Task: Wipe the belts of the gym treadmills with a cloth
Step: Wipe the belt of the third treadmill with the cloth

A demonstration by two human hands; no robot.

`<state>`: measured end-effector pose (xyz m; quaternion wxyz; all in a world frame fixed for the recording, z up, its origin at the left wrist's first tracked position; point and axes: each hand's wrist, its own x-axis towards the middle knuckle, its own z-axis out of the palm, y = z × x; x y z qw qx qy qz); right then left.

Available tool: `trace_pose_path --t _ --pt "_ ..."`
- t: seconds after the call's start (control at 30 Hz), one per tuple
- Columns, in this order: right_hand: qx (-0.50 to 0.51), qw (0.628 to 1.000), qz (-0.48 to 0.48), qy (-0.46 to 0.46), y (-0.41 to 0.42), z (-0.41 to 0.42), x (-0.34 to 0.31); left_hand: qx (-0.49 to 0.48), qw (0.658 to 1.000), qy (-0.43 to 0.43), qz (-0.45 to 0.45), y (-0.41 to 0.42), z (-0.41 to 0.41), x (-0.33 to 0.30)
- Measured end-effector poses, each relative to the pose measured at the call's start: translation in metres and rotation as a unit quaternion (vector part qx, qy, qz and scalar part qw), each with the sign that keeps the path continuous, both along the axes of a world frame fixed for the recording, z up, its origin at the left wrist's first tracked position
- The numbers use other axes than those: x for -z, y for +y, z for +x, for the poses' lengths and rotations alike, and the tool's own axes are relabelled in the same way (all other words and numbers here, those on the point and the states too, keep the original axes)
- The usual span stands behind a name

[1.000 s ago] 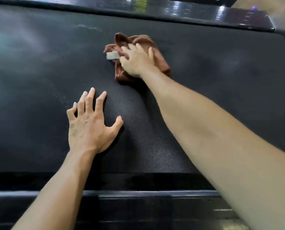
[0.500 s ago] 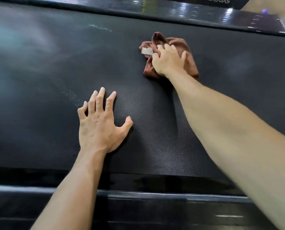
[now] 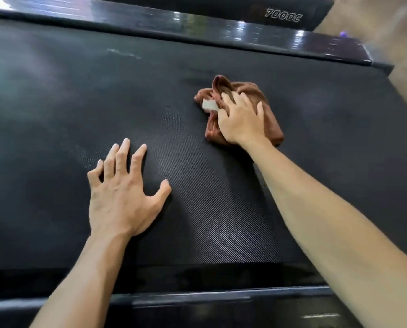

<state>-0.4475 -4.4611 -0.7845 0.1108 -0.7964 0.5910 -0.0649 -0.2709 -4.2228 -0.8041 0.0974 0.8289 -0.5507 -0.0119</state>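
Two bare hands are down on the treadmill belt [image 3: 55,114], and only one of them is doing the work. The right hand [image 3: 241,120] lies on top of a bunched brown cloth [image 3: 267,107], fingers bent over the folds and pressing the wad onto the dark woven surface; whether the fingertips actually pinch the fabric or just bear down on it I cannot tell from here. A small pale tag [image 3: 209,105] sticks out of the cloth on its left side, just beside the fingers. The cloth sits on the far right part of the belt, near the glossy far side rail [image 3: 197,22] but not touching it.

The left hand [image 3: 122,197] is flat on the belt, fingers spread and straight, holding nothing, set nearer the person and well to the left of the cloth. It looks to me like a prop for the lean forward.

The step in hand seems to be the wiping stroke itself, working the far half of this belt. A faint pale streak [image 3: 124,53] shows on the belt up toward the far rail, left of the cloth, and I would guess that patch still wants a pass. The next move calls for steady downward pressure through the right palm while sliding the cloth sideways, keeping the bundle from unrolling, with the left hand staying planted for balance.
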Motion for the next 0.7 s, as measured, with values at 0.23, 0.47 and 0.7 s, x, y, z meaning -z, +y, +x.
trace_pose_path --t 0.23,0.47,0.7 --pt "-0.098 0.994 0.023 0.029 -0.044 0.084 -0.014 0.000 1.000 -0.004 0.005 -0.001 -0.001 0.000" --pt "-0.222 0.972 0.037 -0.066 0.013 0.042 -0.007 0.003 1.000 -0.002 0.006 -0.002 -0.001 -0.002" --pt "0.046 0.999 0.002 -0.020 -0.029 -0.017 -0.004 0.004 1.000 0.000 0.006 -0.002 -0.001 -0.001"
